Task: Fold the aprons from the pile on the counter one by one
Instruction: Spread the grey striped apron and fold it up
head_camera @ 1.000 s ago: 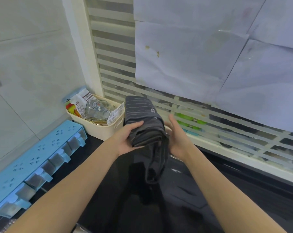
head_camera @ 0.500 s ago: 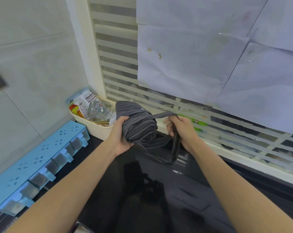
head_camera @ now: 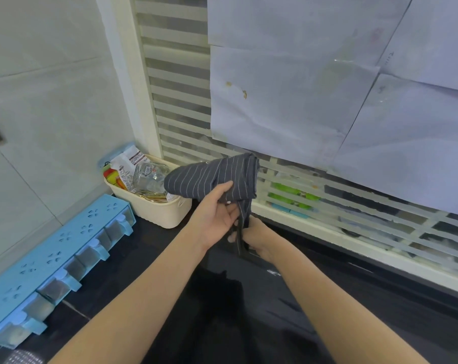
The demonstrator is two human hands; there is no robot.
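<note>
Rolled apron in my grip, above the dark worktop (head_camera: 327, 298)

My left hand (head_camera: 217, 219) clasps the striped apron (head_camera: 212, 177) bundle — my right hand (head_camera: 256, 237) pinches its dangling strap (head_camera: 242, 219) (cream basket (head_camera: 157, 208) just beside).

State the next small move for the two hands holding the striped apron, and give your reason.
Probably wind the strap round the rolled striped apron. The left hand grips the bundle above the counter, while the right hand pulls the loose strap down below it.
</note>
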